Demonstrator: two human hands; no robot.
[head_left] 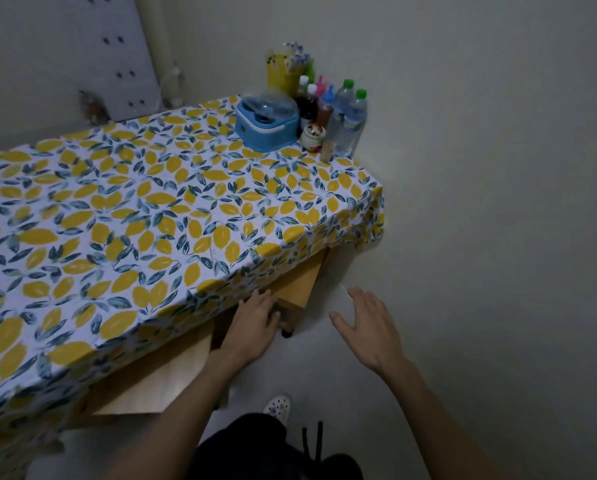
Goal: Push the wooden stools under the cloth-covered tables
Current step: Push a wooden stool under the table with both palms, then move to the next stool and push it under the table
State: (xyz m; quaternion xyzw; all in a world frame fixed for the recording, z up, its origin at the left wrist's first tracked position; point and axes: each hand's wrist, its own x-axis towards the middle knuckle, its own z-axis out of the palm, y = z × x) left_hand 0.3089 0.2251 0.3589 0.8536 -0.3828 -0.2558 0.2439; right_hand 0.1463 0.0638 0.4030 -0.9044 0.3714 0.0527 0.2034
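A table covered with a lemon-print cloth (172, 209) fills the left and middle of the head view. A wooden stool (302, 284) pokes out from under its near right corner, mostly tucked beneath the cloth. My left hand (254, 325) rests against the stool's front edge, fingers curled on it just below the cloth hem. Off to the stool's right, my right hand (369, 325) hovers over the floor with spread fingers and holds nothing. A second wooden stool (158, 379) shows under the table's near edge, left of my left arm.
A blue lidded container (266, 123), sauce bottles (309, 102), water bottles (350, 116), a small jar (312, 135) and a yellow cup (285, 72) crowd the table's far right corner. A pale wall runs along the right. My shoe (278, 407) stands on the floor below.
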